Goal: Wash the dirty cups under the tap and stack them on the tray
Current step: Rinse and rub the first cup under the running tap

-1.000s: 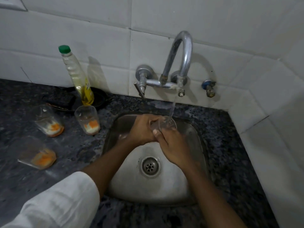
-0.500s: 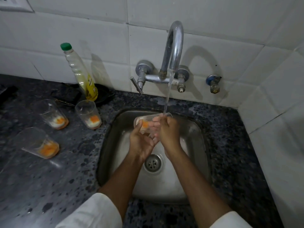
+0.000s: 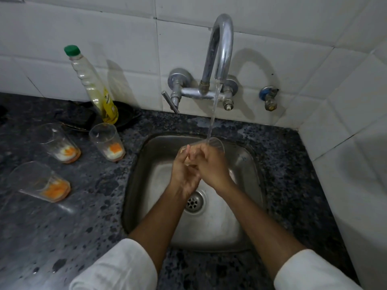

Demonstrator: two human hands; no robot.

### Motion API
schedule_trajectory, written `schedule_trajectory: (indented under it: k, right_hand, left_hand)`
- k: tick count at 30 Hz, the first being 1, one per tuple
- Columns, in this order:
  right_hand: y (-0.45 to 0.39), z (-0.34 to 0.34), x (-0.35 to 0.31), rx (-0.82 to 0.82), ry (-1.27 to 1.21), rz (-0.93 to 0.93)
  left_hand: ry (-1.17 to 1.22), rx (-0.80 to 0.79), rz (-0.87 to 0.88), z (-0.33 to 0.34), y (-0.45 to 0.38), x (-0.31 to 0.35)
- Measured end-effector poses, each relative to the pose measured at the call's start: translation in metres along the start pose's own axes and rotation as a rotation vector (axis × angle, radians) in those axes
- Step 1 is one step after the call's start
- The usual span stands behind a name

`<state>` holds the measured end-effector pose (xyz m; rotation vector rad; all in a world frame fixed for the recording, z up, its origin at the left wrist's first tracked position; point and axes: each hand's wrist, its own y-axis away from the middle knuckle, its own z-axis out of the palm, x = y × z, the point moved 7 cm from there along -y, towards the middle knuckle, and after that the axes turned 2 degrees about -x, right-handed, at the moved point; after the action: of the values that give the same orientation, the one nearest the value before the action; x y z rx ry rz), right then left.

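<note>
The right hand [image 3: 211,164] is curled closed around a clear plastic cup [image 3: 216,143], fingers wrapped over its side wall, with the cup's rim showing past the knuckles at 12 o'clock. The left hand [image 3: 184,170] is pressed against the same cup from 9 o'clock, fingers bent and overlapping those of the right hand, so both hands grip one cup. The cup sits above the steel sink [image 3: 247,164], directly under the water stream [image 3: 213,114], which meets its rim. The stream falls from the curved tap [image 3: 222,45] mounted on the tiled wall at 12 o'clock. The drain [image 3: 193,201] lies below the wrists at 6 o'clock. On the dark speckled desk [image 3: 83,216], at 9 o'clock from the sink, three dirty cups hold orange and white residue: one nearest the sink [image 3: 107,142], one further left [image 3: 59,143], and one tipped on its side [image 3: 39,181]. A green-capped bottle [image 3: 92,84] stands behind them.
</note>
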<state>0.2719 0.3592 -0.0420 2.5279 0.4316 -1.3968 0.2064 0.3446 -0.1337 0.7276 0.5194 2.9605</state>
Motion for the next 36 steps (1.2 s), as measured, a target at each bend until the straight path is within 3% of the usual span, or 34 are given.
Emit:
schedule_trajectory:
  k: [2,4,7,9,12,15,19,21,23,26,28,29,32,34,36]
  right_hand:
    - [0.002,0.007,-0.001,-0.181,0.136,-0.088]
    - [0.009,0.005,0.002,-0.336,0.508,-0.245]
    - [0.014,-0.001,0.005,-0.349,0.807,-0.374]
    - [0.014,0.0,-0.007,-0.165,0.656,-0.364]
    - [0.005,-0.003,-0.011,0.129,0.199,-0.153]
    - [0.002,0.004,-0.005,-0.018,0.162,-0.175]
    - [0.009,0.002,0.01,-0.298,0.718,-0.399]
    - [0.011,-0.001,0.008,-0.263,0.795,-0.48]
    - [0.012,-0.004,-0.006,-0.108,0.659,-0.489]
    - [0.004,-0.008,-0.009,0.093,0.292,-0.248]
    - [0.005,-0.005,-0.002,0.025,0.098,-0.175]
    - [0.006,-0.003,-0.003,-0.054,0.191,-0.245]
    - [0.015,0.004,0.008,-0.246,0.781,-0.445]
    - [0.017,0.0,0.012,-0.195,0.743,-0.5]
    - [0.019,-0.009,0.014,-0.058,0.391,-0.42]
  left_hand:
    - [-0.055,0.047,-0.04,-0.005,-0.002,0.004]
    - [-0.13,0.096,-0.143,-0.01,-0.005,0.009]
    - [-0.16,0.126,-0.232,-0.014,-0.004,0.008]
    - [-0.143,0.04,-0.178,-0.005,0.002,0.005]
    - [0.001,-0.037,-0.006,-0.005,-0.002,0.003]
    - [-0.023,0.015,-0.007,-0.007,-0.003,0.01]
    - [-0.103,0.152,-0.229,-0.011,-0.005,0.015]
    - [-0.113,0.142,-0.279,-0.006,0.0,0.012]
    - [-0.147,0.073,-0.236,0.002,0.004,0.01]
    - [-0.146,-0.044,-0.058,0.006,0.003,0.007]
    - [-0.12,-0.032,-0.001,0.005,0.005,0.011]
    - [-0.088,0.0,-0.035,0.001,0.003,0.011]
    - [-0.113,0.142,-0.206,-0.01,-0.003,0.004]
    - [-0.185,0.24,-0.248,-0.015,-0.006,0.001]
    - [-0.139,0.233,-0.252,-0.01,-0.002,0.0]
